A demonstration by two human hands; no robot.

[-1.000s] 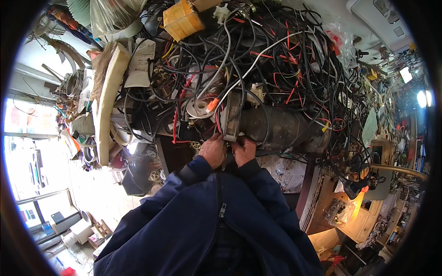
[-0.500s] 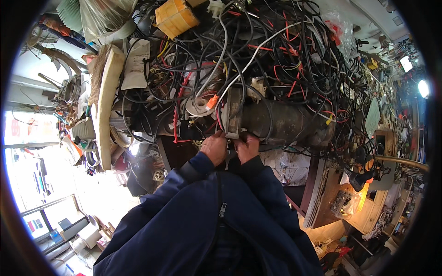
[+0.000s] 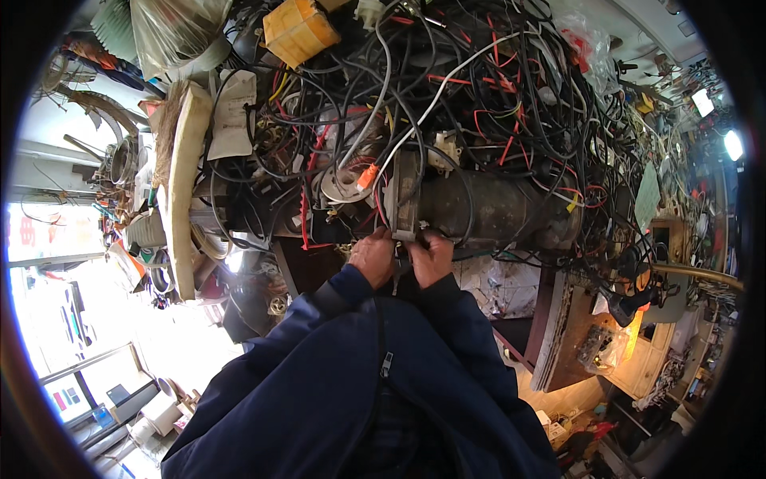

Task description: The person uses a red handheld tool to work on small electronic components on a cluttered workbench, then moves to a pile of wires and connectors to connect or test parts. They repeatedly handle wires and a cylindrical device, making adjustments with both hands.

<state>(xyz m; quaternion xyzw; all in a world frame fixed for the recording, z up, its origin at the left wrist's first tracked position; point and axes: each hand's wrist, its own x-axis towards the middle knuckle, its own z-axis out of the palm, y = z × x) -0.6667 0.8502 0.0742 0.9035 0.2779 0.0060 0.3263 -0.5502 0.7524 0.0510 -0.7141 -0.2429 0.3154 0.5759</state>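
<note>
My left hand (image 3: 372, 259) and my right hand (image 3: 432, 259) are close together at the near edge of a crowded workbench. Both have curled fingers, one on each side of the lower end of an upright grey metal piece (image 3: 405, 209). Whatever the fingertips pinch is hidden by the hands and too small to make out. Right of the metal piece lies a large dark cylinder (image 3: 495, 209). Just beyond my left hand, a pale round disc (image 3: 338, 188) has an orange connector (image 3: 368, 176) on a cable over its edge.
A dense tangle of black, red and white cables (image 3: 479, 96) covers the bench. An orange-yellow box (image 3: 301, 33) sits on it at the far left. Beside it stands a pale foam-like slab (image 3: 190, 184). A brass-coloured rod (image 3: 696, 275) and a wooden cabinet (image 3: 650, 359) are at right.
The whole view has shifted slightly. My hands stay at the metal piece's lower end; my right fingers have changed position a little.
</note>
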